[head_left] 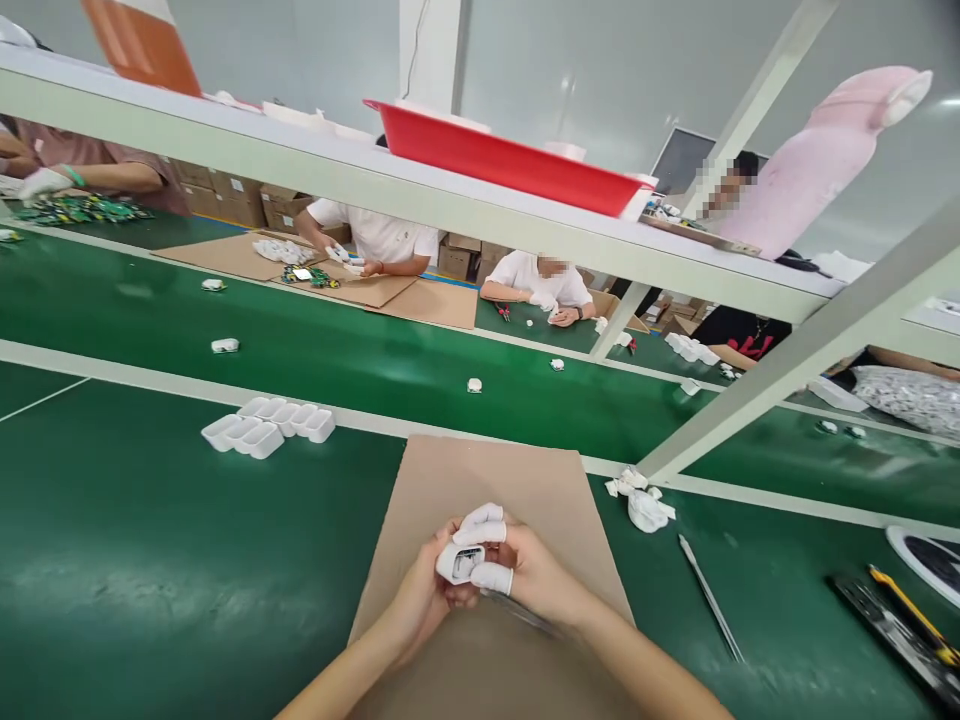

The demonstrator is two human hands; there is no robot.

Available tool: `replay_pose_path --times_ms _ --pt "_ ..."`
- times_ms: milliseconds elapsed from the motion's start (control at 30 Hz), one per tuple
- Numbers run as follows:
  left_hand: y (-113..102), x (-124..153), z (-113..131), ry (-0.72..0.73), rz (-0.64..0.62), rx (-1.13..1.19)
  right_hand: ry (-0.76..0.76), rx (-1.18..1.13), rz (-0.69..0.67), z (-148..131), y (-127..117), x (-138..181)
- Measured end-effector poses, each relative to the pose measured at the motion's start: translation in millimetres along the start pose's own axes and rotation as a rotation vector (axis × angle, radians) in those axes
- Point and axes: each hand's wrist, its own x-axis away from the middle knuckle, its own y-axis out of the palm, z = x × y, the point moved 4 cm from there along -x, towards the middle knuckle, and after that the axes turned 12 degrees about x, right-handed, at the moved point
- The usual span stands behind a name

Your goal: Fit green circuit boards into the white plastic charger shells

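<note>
A small white plastic housing [459,564] with a recess in its face is held over the cardboard sheet [491,470]. My left hand [424,595] closes around its left side and underside. From the right, my right hand [517,560] grips the same housing, with white finger cots on the thumb and fingers. Beneath that hand a thin greyish tool [525,612] sticks out, blurred, and its kind is unclear. Whatever sits inside the recess is too small to make out.
White housings [262,425] stand in rows at the left. To the right lie crumpled white scraps [646,508], a pen-like stick [709,595] and a yellow-handled tool [911,615]. A slanted post [750,390] and overhead shelf [480,225] cross the view. Co-workers sit beyond the green belt [360,360].
</note>
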Motion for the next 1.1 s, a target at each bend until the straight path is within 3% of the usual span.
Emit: replay_pose_path --times_ms 200,333,467,633,733,800,933,1033,1100 --pt "4 16 -32 -0.196 -0.113 0.066 -0.051 0.336 0.023 -8 -5 35" --pt "3 30 -53 -0.37 -0.166 0.141 -0.091 0.44 0.012 1 -7 54" --pt "4 40 -64 -0.527 -0.214 0.193 -0.153 0.523 0.106 6 -8 69" --pt "7 37 -62 -0.476 -0.173 0.117 -0.13 0.793 0.138 -3 10 79" --pt "6 29 -50 -0.373 -0.16 -0.217 -0.05 0.966 0.126 -8 4 64" --pt "-2 21 -30 -0.202 -0.108 -0.52 0.065 1.068 0.146 -4 -24 39" --pt "-23 13 51 0.538 0.139 -1.45 0.32 1.25 0.299 19 -134 -23" --pt "-48 11 114 0.706 0.261 -1.685 0.563 1.389 0.389 45 -214 -50" --pt "-65 12 155 0.736 0.337 -1.735 0.67 1.466 0.388 61 -247 -54"
